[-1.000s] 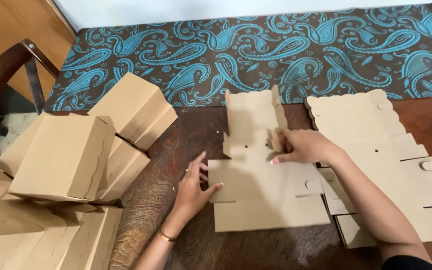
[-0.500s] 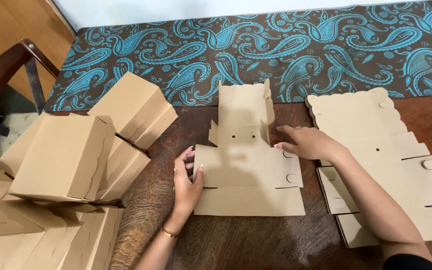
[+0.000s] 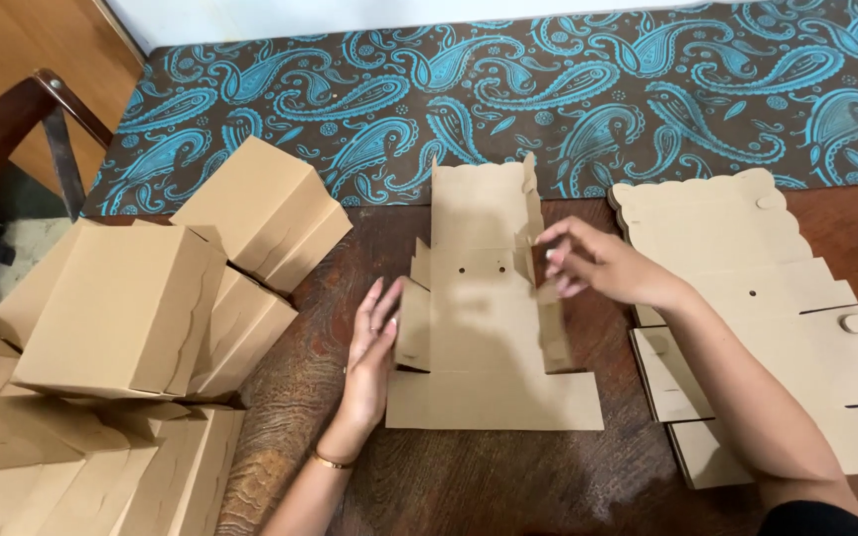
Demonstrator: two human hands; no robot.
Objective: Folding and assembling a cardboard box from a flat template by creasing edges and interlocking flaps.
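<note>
I see the flat tan die-cut cardboard box blank (image 3: 484, 328) lying mid-tabletop (image 3: 508, 486). My left hand (image 3: 371, 352) presses its left flap, fingers straight and released. My right hand (image 3: 598, 263) pinches the right flap. Folded tan cardboard boxes (image 3: 131, 308) crowd the left; a stack of flat blanks (image 3: 747, 278) lies right.

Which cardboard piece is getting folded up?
The half-folded blank between both hands, side flaps raised; the stack of blanks at right lies flat.

left hand (image 3: 374, 347) flat, fingers straight | right hand (image 3: 598, 266) fingers pinched
</note>
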